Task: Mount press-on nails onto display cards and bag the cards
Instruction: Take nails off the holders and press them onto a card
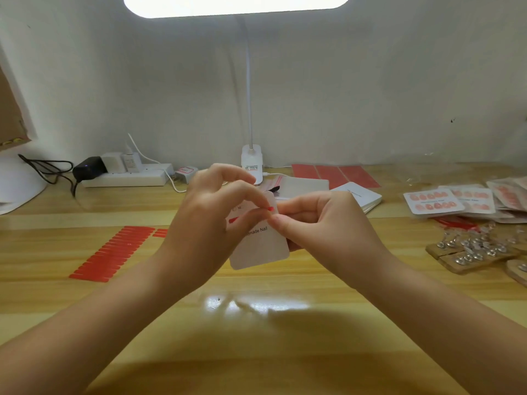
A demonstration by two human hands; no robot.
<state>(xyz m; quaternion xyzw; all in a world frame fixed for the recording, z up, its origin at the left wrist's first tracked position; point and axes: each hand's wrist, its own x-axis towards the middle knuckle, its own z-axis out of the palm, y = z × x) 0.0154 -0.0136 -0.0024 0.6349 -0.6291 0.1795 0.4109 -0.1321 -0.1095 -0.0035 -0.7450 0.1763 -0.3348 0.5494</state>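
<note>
I hold a white display card [263, 249] printed "Handmade Nail" above the middle of the wooden desk [256, 352]. My left hand [211, 223] grips its left side and pinches near its top edge. My right hand [310, 220] holds the card's right side, fingertips meeting the left ones at a small red strip [271, 208] on the card. Another red strip [233, 220] shows on the card by my left fingers. On the desk to the left lies a sheet of red adhesive strips [114, 255].
Bagged cards with pink nails [436, 201] are piled at the right, with silver nails on wooden holders [473, 252] below them. A stack of blank cards [359, 196], red sheets [336, 173], a lamp base [251, 163] and a power strip [125, 176] line the back.
</note>
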